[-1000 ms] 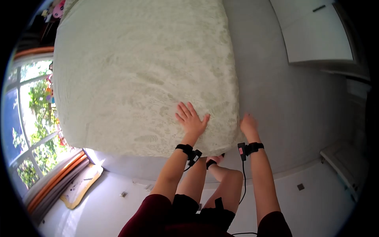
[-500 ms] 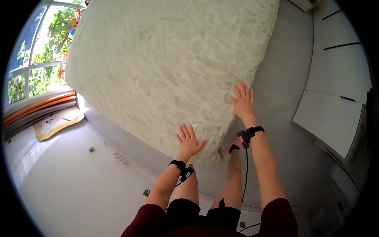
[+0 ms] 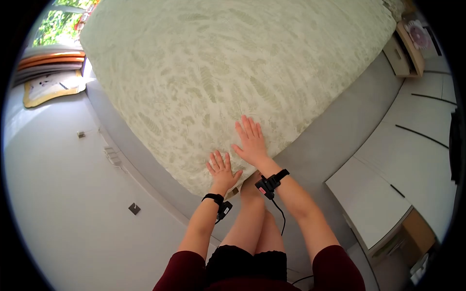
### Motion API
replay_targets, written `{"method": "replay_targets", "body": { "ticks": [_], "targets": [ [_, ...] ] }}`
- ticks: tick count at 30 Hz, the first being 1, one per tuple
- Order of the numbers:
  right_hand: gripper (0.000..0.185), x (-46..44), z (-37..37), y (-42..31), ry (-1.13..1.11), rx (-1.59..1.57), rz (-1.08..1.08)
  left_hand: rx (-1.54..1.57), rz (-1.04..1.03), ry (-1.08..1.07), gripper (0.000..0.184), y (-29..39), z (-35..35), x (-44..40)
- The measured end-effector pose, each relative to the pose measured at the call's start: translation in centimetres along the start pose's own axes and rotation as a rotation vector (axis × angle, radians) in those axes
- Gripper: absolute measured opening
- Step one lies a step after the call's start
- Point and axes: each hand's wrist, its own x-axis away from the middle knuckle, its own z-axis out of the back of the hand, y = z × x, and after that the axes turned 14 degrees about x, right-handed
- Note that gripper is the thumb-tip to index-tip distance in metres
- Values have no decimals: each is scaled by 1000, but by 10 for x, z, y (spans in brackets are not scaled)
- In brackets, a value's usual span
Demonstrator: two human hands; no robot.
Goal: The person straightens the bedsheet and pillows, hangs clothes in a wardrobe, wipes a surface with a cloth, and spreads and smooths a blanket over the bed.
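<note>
A pale green bedsheet [image 3: 179,68] with a leaf pattern covers the bed in front of me. My left hand [image 3: 223,173] lies flat near the bed's closest corner, its fingers spread on the cloth. Farther in and to the right, my right hand [image 3: 252,143] also rests on the sheet with fingers stretched out. Neither hand holds anything. Each wrist wears a black strap with a small device, and a cable hangs from the right one [image 3: 268,186]. My knee comes close to the bed edge under my right forearm.
White cabinets [image 3: 369,189] with dark handles line the right side. A bedside table [image 3: 405,51] stands at the far right, bearing a pinkish fan-like object [image 3: 418,35]. On the left are a white wall [image 3: 63,179], a yellow-edged board [image 3: 53,88] and a window [image 3: 58,26].
My right hand has moved left, from the bed's right edge onto the sheet nearer my left hand. The view has turned right, bringing the bedside table into sight.
</note>
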Motion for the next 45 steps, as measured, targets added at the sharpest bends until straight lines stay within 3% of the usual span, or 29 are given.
{"method": "replay_targets", "body": {
  "ticks": [7,9,10,12,15,16,18,19,21,24,26,29,31,33,35,40,41,43,45],
  "targets": [
    [70,-67,27,96,-161,229,108,43,35,9,90,21,27,-1],
    [70,-94,39,140,-200,229,166,304,30,143,81,31,45,-1],
    [69,-104,50,162,-145,295,79,317,42,117,81,40,52,-1],
    [67,-111,73,204,-28,443,-74,361,-23,325,78,50,73,-30],
    [68,-122,110,311,-2,608,-295,254,7,324,77,112,79,-115],
    [68,-127,120,339,-7,619,-293,247,-16,352,78,135,75,-143],
    [70,-136,137,378,8,550,-521,250,-36,376,78,181,73,-186],
    [70,-140,143,380,4,559,-520,284,-34,387,81,204,73,-205],
    [72,-159,153,352,103,421,-212,327,-34,400,83,239,68,-225],
    [71,-178,140,306,-86,163,227,289,-17,417,84,280,67,-247],
    [71,-185,132,298,-159,178,383,261,109,388,85,291,77,-247],
    [74,-207,163,370,-158,324,218,211,176,413,86,305,71,-255],
    [78,-213,193,456,-102,184,4,184,159,422,86,331,65,-268],
    [80,-204,239,534,-96,465,-144,157,127,384,85,377,52,-272],
    [81,-188,273,608,-118,490,-183,191,100,300,84,442,47,-303],
    [84,-192,327,665,-289,528,-305,212,21,203,82,581,35,-368],
    [84,-196,325,665,-286,528,-301,229,-1,183,83,603,31,-383],
    [82,-202,317,662,-268,401,63,252,29,174,84,633,32,-406],
    [81,-205,318,689,-215,380,22,274,58,153,85,649,34,-419]
  ]
}}
